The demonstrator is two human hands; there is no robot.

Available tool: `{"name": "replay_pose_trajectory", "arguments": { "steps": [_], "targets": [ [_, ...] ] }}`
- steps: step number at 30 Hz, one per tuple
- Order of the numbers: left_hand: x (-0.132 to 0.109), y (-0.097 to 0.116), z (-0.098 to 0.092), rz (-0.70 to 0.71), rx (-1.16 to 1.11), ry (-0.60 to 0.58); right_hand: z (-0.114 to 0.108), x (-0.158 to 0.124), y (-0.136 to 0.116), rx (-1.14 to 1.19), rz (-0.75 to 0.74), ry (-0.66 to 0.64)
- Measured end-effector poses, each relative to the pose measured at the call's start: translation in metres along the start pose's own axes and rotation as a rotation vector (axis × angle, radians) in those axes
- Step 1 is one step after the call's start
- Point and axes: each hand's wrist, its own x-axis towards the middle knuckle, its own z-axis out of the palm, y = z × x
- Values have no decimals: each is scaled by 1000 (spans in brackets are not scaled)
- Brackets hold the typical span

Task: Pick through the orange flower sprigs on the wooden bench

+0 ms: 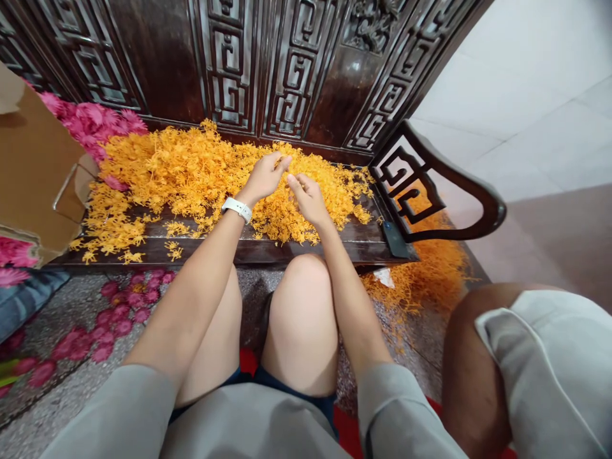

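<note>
A long heap of orange plastic flower pieces (176, 166) covers much of a dark wooden bench seat (229, 247). Over the right half of this heap, my left hand (268, 175), with a white watch (238, 208) on its wrist, has its thumb and fingers drawn together. Close beside it is my right hand (308, 197), fingers bent and thumb pointing at the left hand's fingertips. The two hands nearly meet without clearly touching. Whatever small thing lies in the fingers blends with the orange pieces behind and cannot be made out.
Pink flowers (90, 124) and a cardboard box (38, 166) occupy the left end. A dark phone (394, 239) lies by the carved armrest (444, 191). Orange strands (430, 268) pile on the floor beyond; pink flower heads (115, 315) lie left. Another person's knee (473, 370) is at right.
</note>
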Motion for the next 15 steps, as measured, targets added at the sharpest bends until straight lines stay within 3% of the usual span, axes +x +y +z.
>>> {"name": "replay_pose_trajectory", "arguments": {
  "steps": [4, 8, 11, 13, 15],
  "targets": [
    [1, -5, 5, 22, 78, 68, 3, 3, 0, -72, -116, 78],
    [4, -15, 2, 42, 167, 139, 0, 8, 0, -243, -329, 250],
    [7, -33, -21, -27, 253, 264, -12, 5, -5, -334, -407, 484],
    [7, -51, -47, -127, 296, 395, -22, 2, -6, -309, -395, 679],
    [7, -66, -71, -142, 317, 452, -30, 1, -2, -260, -361, 781]
  ]
}}
